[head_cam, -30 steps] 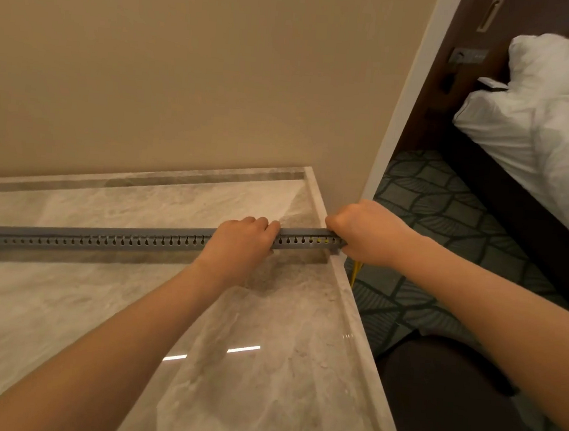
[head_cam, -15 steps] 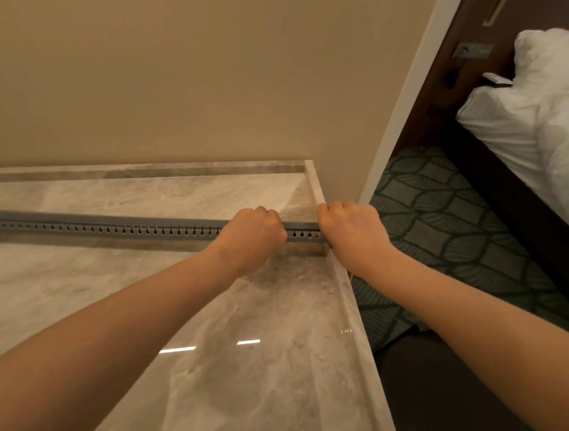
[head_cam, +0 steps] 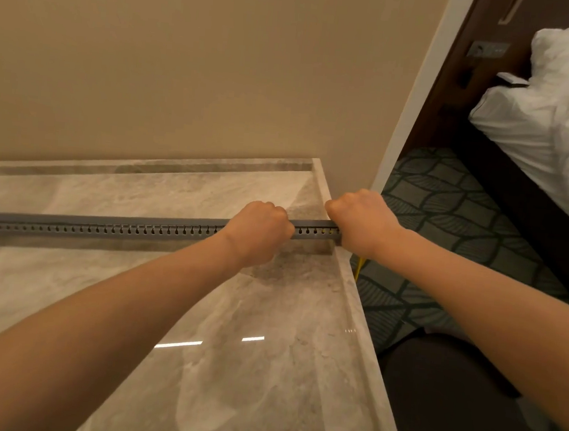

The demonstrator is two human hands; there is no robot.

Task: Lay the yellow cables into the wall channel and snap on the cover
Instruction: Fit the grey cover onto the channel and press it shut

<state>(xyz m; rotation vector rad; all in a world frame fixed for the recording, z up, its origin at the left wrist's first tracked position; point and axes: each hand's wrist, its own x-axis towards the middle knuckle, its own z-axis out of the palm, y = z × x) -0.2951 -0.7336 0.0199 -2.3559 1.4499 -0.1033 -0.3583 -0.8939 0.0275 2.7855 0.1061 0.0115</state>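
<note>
A long grey slotted channel lies across the marble counter, running from the left edge to the counter's right rim. My left hand is a fist pressed down on top of the channel near its right end. My right hand is a fist pressed on the channel's very end at the counter edge. A short bit of yellow cable hangs below my right wrist, beside the counter edge. Yellow shows faintly through the end slots.
A beige wall rises behind the counter, ending at a white corner trim. To the right lie patterned carpet and a bed with white linen. A dark rounded seat sits below the counter's right edge.
Both hands closed into fists on the channel. My right hand shifted a little left onto the channel's end, then slightly right again. The camera view drifted.
</note>
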